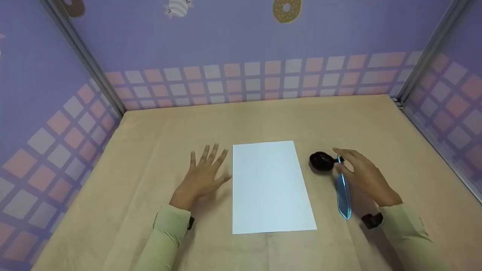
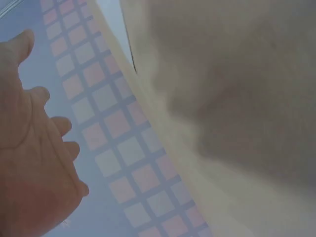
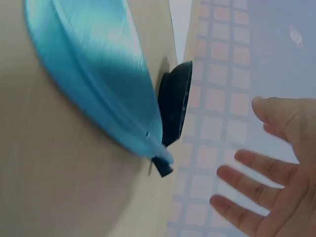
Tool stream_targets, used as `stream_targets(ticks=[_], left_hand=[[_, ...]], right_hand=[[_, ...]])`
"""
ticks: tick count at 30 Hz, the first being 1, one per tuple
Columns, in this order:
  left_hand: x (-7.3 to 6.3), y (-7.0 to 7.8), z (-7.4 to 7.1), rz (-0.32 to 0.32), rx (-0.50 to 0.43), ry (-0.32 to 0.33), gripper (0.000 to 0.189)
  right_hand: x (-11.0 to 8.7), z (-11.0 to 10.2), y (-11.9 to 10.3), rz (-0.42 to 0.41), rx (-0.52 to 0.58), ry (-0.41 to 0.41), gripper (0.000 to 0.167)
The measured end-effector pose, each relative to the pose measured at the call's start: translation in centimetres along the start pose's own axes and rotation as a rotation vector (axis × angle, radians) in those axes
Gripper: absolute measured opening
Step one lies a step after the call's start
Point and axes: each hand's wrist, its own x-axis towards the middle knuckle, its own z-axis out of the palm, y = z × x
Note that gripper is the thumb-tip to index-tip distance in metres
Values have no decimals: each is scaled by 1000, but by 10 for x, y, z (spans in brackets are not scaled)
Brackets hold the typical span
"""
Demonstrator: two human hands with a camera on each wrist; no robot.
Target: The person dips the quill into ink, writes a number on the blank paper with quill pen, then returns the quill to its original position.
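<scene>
A sheet of white paper [image 1: 271,188] lies on the table, with my left hand [image 1: 201,178] beside its left edge. That hand has its fingers spread and holds nothing; in the left wrist view its palm [image 2: 34,143] hangs clear of the tabletop. To the right of the paper sits a small black bowl [image 1: 321,161] with a short handle. A shiny blue feather-shaped piece [image 1: 343,197] has its thin end over that handle. My right hand [image 1: 363,173] hovers just right of them, its fingers parted and apart from both in the right wrist view.
A beige cloth [image 1: 177,128] covers the table. Purple walls with pink and white squares [image 1: 251,81] enclose the back and sides, joined by grey metal posts [image 1: 429,49]. Dark bands [image 1: 372,220] circle both wrists.
</scene>
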Motion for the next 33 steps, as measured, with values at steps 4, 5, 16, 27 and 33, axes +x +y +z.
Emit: stream_targets(ticks=[4,5,16,27,33], left_hand=[[3,-1,7,21,-15,-84,75],[3,-2,8,25,-21,-104,75],[12,-1,17,69,23,-224,75],[9,1,18,22,-97,-345,75],[9,2,18,27,-139,-365,75]], right_hand=[[-1,0,11,-76,19,57,47],[-2,0,14,-88,26,58,46],[-4,-4,43,-134,133,-61,45],[-3,-6,57,-65,182,-145,44],[-2,-8,57,-57,188,-137,36]])
